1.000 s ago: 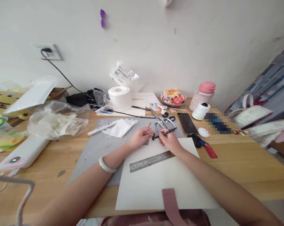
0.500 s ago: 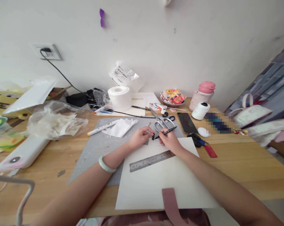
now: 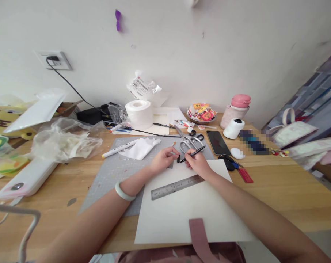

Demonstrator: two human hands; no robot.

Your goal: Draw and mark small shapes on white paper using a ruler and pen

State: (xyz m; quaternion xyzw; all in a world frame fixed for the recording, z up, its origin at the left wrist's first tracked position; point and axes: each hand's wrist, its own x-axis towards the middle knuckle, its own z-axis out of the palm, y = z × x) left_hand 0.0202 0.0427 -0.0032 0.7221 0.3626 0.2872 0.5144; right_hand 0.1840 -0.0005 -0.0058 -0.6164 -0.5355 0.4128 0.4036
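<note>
My right hand point(image 3: 197, 162) is closed around a black pen point(image 3: 195, 151), its tip pointing down and left toward my other hand. A small black piece point(image 3: 178, 158), perhaps the pen's cap, is pinched between the fingertips of my left hand point(image 3: 163, 160). Both hands rest at the far edge of a white sheet of paper point(image 3: 182, 215). Just below them a steel ruler point(image 3: 173, 187) lies slanted across the sheet, its right end by my right hand. Large silver scissors point(image 3: 185, 140) lie right behind the hands.
Beneath the paper is a grey cutting mat point(image 3: 105, 190). To its left lie a white marker point(image 3: 118, 148) and a crumpled tissue point(image 3: 140, 148). On the right are a phone point(image 3: 218, 143), a thread cone point(image 3: 234, 129) and keys point(image 3: 229, 163). A tissue roll point(image 3: 139, 115) stands behind.
</note>
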